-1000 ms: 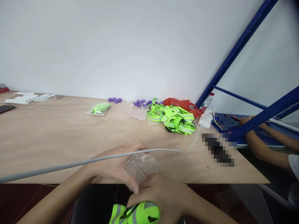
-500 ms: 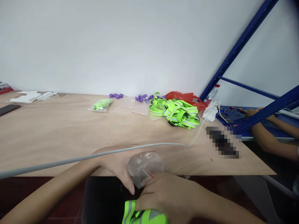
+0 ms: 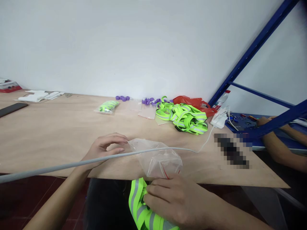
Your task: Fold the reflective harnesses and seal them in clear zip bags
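My right hand (image 3: 168, 198) is closed around a bundle of neon-green reflective straps (image 3: 141, 204) below the table's front edge. Just above its knuckles lies a clear zip bag (image 3: 155, 159) with a red line at its mouth. Whether my right fingers also pinch the bag is hidden. My left hand (image 3: 107, 148) is over the table, thumb and fingers apart and nothing visible between them. Its fingertips are close by the bag's left corner; whether they touch it I cannot tell. A grey cable (image 3: 96, 159) crosses in front of the left wrist and the bag.
A heap of green reflective straps (image 3: 184, 116) lies at the back beside a red plastic bag (image 3: 189, 101). Nearby are a packed bag of straps (image 3: 107, 106), purple rings (image 3: 122, 98) and a white power strip (image 3: 219, 118). Another person's arms (image 3: 278, 143) are at the right, beyond a blue frame.
My left hand has moved left and away from the bag. The bag now spreads wider on the table. My right hand keeps hold of the straps, slightly further right.
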Demonstrator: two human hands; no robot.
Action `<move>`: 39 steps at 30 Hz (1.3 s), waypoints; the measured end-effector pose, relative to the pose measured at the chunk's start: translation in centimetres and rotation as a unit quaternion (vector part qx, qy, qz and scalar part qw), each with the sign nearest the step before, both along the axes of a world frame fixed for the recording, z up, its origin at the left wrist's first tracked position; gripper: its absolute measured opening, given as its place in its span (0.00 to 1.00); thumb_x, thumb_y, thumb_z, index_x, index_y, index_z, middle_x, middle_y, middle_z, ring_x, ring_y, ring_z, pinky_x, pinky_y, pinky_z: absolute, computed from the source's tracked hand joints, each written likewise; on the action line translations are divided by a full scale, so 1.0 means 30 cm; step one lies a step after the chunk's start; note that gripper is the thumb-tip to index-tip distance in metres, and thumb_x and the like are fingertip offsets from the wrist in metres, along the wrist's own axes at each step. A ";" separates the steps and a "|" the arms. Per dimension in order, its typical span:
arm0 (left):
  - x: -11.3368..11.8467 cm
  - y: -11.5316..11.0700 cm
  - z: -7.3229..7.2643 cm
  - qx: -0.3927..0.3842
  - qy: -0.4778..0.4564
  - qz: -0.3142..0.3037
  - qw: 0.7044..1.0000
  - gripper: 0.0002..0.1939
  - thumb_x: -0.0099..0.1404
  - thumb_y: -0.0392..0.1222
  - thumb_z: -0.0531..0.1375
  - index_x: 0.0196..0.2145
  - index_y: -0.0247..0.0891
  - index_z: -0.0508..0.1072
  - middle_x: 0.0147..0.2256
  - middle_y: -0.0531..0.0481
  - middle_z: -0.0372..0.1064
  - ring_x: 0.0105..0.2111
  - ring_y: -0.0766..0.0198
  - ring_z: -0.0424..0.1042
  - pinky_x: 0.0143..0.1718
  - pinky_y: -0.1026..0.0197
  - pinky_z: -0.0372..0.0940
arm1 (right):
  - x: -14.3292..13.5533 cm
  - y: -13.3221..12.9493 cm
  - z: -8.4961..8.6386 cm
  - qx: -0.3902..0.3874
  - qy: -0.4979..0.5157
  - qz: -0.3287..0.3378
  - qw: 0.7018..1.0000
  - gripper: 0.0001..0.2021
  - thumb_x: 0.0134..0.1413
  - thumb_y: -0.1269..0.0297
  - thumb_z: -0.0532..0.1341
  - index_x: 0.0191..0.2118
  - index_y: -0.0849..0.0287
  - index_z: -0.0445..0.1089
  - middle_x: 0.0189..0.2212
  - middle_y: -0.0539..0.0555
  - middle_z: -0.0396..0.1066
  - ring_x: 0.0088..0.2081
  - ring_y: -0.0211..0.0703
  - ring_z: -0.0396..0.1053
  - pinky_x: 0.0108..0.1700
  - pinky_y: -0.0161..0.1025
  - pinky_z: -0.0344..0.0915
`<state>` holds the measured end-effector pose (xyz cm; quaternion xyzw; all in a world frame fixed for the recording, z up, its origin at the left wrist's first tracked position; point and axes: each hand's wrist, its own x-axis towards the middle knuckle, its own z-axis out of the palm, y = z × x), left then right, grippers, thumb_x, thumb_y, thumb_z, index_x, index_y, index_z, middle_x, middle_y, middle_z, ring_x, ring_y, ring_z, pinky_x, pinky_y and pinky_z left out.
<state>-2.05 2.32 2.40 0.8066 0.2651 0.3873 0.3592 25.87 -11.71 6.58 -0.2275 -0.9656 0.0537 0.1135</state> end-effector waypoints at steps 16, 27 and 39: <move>0.033 0.003 0.020 0.045 -0.021 0.052 0.997 0.08 0.68 0.43 0.63 0.32 0.40 0.80 0.31 0.47 0.76 0.34 0.59 0.75 0.35 0.60 0.69 | -0.001 -0.002 0.011 0.003 0.009 0.000 1.000 0.08 0.69 0.69 0.54 0.47 0.60 0.70 0.38 0.55 0.78 0.39 0.41 0.74 0.44 0.37 0.68; 0.050 0.013 0.068 0.019 0.036 0.099 0.994 0.09 0.70 0.45 0.58 0.35 0.39 0.73 0.34 0.50 0.72 0.36 0.61 0.71 0.39 0.60 0.66 | -0.005 0.041 0.022 0.047 -0.149 0.003 0.988 0.20 0.48 0.66 0.68 0.48 0.67 0.71 0.37 0.59 0.77 0.36 0.50 0.73 0.47 0.46 0.66; 0.355 -0.083 0.320 0.086 0.282 -0.061 0.953 0.01 0.63 0.36 0.60 0.33 0.39 0.72 0.31 0.54 0.72 0.32 0.62 0.69 0.31 0.63 0.57 | -0.083 0.094 0.066 0.106 -0.237 0.026 0.965 0.10 0.55 0.71 0.63 0.43 0.67 0.73 0.34 0.59 0.77 0.33 0.50 0.73 0.41 0.49 0.66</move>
